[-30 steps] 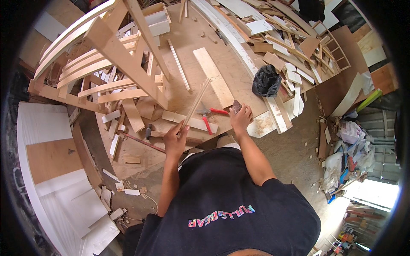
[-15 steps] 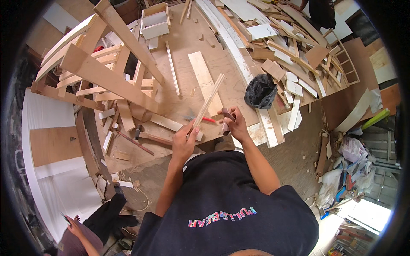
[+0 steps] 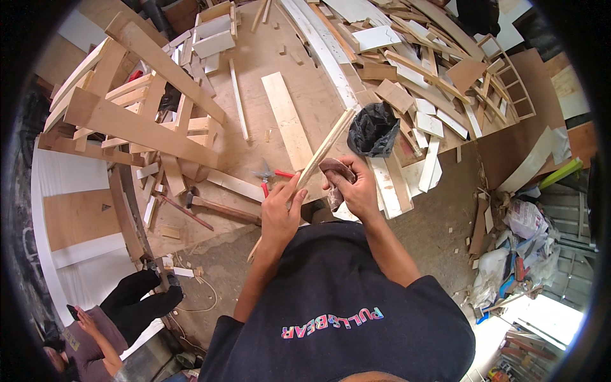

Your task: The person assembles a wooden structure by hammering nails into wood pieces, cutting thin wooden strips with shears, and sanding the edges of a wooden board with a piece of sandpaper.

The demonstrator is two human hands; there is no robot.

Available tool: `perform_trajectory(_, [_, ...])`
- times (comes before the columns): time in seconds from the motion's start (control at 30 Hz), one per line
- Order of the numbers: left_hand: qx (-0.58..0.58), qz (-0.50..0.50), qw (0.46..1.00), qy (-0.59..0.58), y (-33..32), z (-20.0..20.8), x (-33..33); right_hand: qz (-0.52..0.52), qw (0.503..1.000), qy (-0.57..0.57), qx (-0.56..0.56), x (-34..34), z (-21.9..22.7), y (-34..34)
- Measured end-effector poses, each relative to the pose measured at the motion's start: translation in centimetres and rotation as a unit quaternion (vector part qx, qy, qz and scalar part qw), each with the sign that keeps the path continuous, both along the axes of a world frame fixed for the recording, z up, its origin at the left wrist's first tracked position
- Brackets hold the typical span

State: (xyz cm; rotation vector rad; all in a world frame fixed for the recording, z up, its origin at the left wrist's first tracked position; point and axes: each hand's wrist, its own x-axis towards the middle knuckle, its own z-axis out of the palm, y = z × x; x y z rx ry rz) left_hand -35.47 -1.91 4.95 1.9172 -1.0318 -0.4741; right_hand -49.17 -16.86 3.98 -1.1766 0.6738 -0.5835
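Note:
A long, thin wooden strip [image 3: 326, 145] slants up and to the right from my left hand [image 3: 282, 209], whose fingers are closed round it. Its lower end shows below that hand, by the forearm. My right hand [image 3: 358, 188] grips a folded piece of brown sandpaper [image 3: 337, 170] close beside the strip; whether the two touch I cannot tell. Just beyond my left hand lie pliers with red handles [image 3: 266, 184]. A flat pale board [image 3: 285, 118] rests on the workbench [image 3: 254, 83] past the strip.
An unfinished wooden frame [image 3: 140, 127] stands at the left, with a hammer [image 3: 223, 207] in front. A black plastic bag [image 3: 374, 129] sits right of my hands. Offcuts [image 3: 433, 83] are heaped at the far right. Another person [image 3: 95, 337] is at the lower left, holding a dark phone.
My hands have come closer together, and the sandpaper is now beside the strip. The strip's lower end now shows below my left hand. The view has shifted slightly, uncovering the pliers' handles.

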Motion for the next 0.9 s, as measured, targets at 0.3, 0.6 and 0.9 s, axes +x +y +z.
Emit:
perform_trajectory(0.3, [-0.033, 0.034, 0.998, -0.051, -1.5, 0.1, -2.4, -0.063, 0.997, 0.029, -0.037, 0.9, 0.3, 0.0])
perform_trajectory(0.6, [-0.036, 0.028, 0.996, -0.072, -2.3, -0.6, -2.9, -0.124, 0.992, 0.002, -0.026, 1.2, -0.8, -1.2])
perform_trajectory(0.9, [-0.022, 0.034, 0.995, -0.094, -3.4, -0.1, -2.4, -0.117, 0.992, 0.016, -0.033, 2.4, -0.1, -2.7])
